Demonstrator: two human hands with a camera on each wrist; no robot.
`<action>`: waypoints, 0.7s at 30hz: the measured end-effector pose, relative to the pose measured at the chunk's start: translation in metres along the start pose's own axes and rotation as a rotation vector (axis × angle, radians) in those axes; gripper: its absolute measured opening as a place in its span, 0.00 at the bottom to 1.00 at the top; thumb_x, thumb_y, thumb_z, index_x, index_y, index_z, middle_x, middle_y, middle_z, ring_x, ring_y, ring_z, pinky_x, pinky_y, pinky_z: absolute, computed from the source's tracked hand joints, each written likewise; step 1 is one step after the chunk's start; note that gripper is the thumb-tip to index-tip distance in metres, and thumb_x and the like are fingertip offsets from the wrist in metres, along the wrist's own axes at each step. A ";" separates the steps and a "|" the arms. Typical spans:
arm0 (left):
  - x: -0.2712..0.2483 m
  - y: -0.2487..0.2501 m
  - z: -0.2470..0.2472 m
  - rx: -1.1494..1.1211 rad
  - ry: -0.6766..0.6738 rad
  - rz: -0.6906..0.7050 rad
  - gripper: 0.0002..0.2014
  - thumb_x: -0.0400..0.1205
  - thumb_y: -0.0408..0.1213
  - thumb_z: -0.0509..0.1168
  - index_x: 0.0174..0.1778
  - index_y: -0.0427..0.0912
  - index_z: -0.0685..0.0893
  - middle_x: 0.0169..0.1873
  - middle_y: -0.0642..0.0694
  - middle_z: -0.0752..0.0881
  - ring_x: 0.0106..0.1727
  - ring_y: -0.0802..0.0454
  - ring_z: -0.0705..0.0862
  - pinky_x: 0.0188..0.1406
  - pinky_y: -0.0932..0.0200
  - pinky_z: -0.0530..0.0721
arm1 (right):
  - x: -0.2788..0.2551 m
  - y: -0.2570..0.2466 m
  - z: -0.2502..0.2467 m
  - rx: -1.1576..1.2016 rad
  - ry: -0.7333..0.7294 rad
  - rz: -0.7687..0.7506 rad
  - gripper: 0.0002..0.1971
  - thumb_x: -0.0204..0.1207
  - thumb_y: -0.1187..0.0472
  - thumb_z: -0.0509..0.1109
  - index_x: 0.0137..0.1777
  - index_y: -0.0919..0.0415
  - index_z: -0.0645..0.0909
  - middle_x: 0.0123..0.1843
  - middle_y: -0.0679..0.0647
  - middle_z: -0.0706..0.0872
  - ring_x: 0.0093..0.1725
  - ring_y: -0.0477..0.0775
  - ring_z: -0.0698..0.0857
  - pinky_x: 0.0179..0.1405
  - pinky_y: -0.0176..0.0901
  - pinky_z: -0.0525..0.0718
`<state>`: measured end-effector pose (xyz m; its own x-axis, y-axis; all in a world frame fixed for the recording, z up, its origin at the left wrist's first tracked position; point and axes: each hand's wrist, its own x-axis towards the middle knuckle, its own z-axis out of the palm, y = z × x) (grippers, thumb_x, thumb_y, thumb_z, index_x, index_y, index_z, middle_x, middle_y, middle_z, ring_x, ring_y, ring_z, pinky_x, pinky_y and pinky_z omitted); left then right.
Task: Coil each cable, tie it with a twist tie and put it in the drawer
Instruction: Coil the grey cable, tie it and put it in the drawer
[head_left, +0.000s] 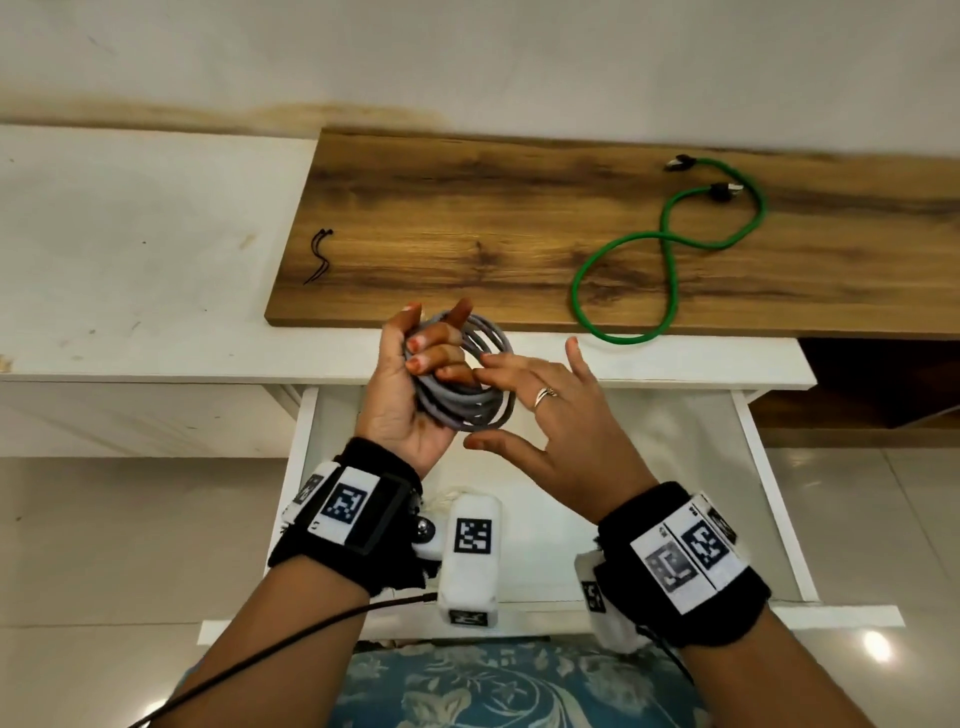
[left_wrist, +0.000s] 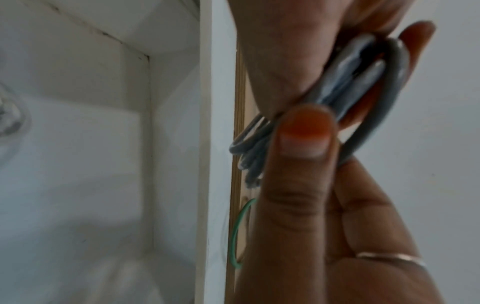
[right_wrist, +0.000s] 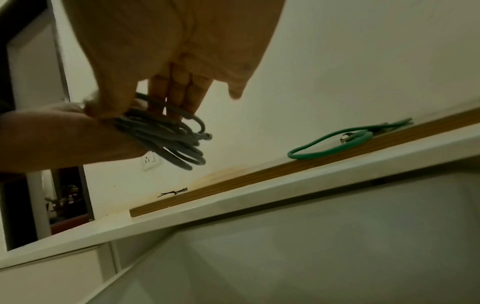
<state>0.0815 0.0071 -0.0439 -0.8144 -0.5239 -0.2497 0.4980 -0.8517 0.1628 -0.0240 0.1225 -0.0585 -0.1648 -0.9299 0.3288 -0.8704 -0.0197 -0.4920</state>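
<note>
wood board (head_left: 467, 218), wall socket (right_wrist: 148, 160), tiled floor (head_left: 104, 545)

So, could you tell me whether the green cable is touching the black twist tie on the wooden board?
Apart. The head view shows the green cable at the right, the twist tie far left, bare wooden board between.

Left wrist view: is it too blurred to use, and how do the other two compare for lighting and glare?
Left wrist: close thumb and grey cable coil are soft and smeared, the drawer hazy. Right wrist: dim, yellow-green cast, hand underexposed, though the green cable is readable. Head: evenly lit and sharp; glare spots on the floor tiles, edges bowed by the wide lens.
</note>
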 end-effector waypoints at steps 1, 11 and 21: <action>0.000 0.001 -0.001 -0.028 -0.011 -0.010 0.20 0.85 0.47 0.55 0.55 0.32 0.80 0.18 0.53 0.75 0.16 0.62 0.75 0.21 0.73 0.76 | 0.001 -0.001 0.001 -0.050 0.009 0.000 0.26 0.74 0.38 0.63 0.65 0.54 0.79 0.65 0.48 0.84 0.72 0.47 0.73 0.80 0.59 0.49; -0.002 -0.013 -0.003 -0.003 0.110 0.056 0.14 0.81 0.47 0.60 0.32 0.45 0.77 0.20 0.54 0.78 0.23 0.61 0.80 0.31 0.67 0.84 | -0.001 -0.015 0.011 -0.217 -0.069 0.110 0.31 0.80 0.35 0.46 0.58 0.61 0.76 0.58 0.56 0.83 0.63 0.58 0.80 0.77 0.70 0.56; -0.002 -0.010 -0.002 0.086 0.146 0.043 0.19 0.84 0.47 0.60 0.28 0.44 0.83 0.29 0.51 0.82 0.34 0.55 0.83 0.51 0.60 0.82 | 0.003 -0.013 0.011 -0.074 -0.065 0.247 0.26 0.82 0.44 0.42 0.50 0.62 0.76 0.45 0.51 0.79 0.48 0.56 0.79 0.71 0.70 0.65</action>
<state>0.0783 0.0167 -0.0475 -0.7377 -0.5610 -0.3757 0.4992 -0.8278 0.2559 -0.0079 0.1159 -0.0594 -0.3486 -0.9248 0.1524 -0.8395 0.2358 -0.4895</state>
